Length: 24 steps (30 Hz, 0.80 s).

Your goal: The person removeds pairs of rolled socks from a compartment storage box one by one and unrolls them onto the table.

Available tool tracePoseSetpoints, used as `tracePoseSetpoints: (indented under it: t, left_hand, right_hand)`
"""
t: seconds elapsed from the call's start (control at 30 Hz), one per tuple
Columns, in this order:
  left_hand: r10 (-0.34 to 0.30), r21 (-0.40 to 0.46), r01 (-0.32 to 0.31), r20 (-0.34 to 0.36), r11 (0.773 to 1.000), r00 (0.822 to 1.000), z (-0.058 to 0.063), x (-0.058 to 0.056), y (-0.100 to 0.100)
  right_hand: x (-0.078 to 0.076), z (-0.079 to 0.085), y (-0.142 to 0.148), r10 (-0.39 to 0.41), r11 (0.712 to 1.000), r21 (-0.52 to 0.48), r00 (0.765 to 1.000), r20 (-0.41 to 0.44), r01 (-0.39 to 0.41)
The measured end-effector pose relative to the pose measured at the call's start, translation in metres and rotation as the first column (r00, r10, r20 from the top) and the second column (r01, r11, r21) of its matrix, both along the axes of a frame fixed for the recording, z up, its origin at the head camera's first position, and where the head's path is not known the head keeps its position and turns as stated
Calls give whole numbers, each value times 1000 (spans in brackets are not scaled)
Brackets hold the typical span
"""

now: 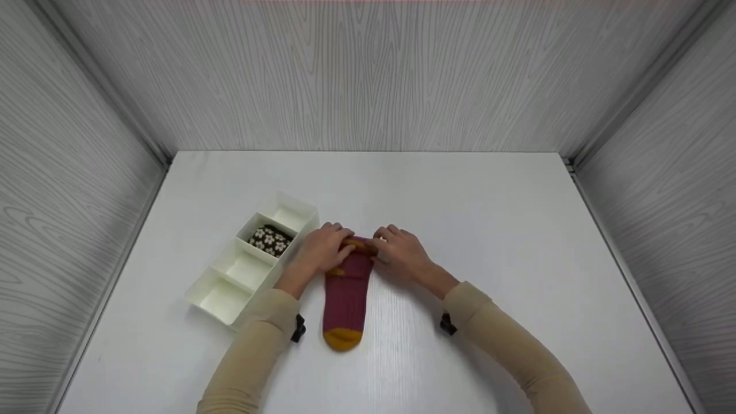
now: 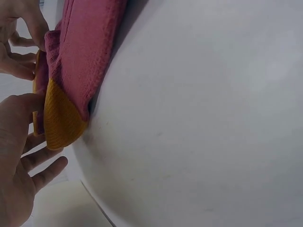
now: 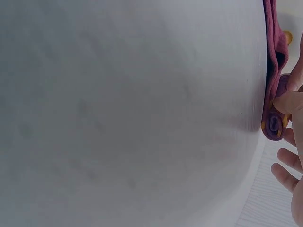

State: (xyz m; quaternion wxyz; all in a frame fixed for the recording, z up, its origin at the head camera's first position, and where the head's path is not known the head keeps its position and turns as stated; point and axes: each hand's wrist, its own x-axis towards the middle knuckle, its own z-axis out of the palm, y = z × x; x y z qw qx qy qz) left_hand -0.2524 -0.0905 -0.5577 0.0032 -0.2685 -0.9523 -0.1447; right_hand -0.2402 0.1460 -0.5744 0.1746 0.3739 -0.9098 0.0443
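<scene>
A maroon sock (image 1: 347, 299) with mustard toe and heel patches lies lengthwise on the table, its mustard toe toward the person. Its far end is rolled into a small coil, whose spiral edge shows in the right wrist view. On the left side of that roll, the left hand (image 1: 325, 247) pinches the fabric between thumb and fingers. The right hand (image 1: 405, 253) grips the roll's right end, thumb on the near side and fingers behind. In the left wrist view, the sock's mustard heel (image 2: 64, 118) hangs as a flap beside the left fingers.
A white tray (image 1: 224, 299) with several compartments stands at an angle left of the sock, close by the left forearm. One compartment holds a dark, flower-patterned fabric bundle (image 1: 269, 240). Grey wood-grain panels (image 1: 368, 75) enclose the white table (image 1: 489, 218) at the back and sides.
</scene>
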Motion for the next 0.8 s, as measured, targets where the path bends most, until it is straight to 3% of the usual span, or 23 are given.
tracePoseSetpoints:
  t: [0.53, 0.67, 0.8]
  left_hand:
    - [9, -9, -10, -53, 1000, 999, 1, 8, -10]
    - [4, 0, -4, -92, 1000, 996, 1, 11, -12]
    - [1, 19, 1, -85, 1000, 996, 2, 12, -14]
  right_hand:
    - [-10, -1, -2, -48, 999, 20, 999, 24, 47]
    - [-13, -1, -5, -80, 997, 12, 992, 95, 79]
    - [-16, -1, -9, -114, 993, 16, 976, 184, 113]
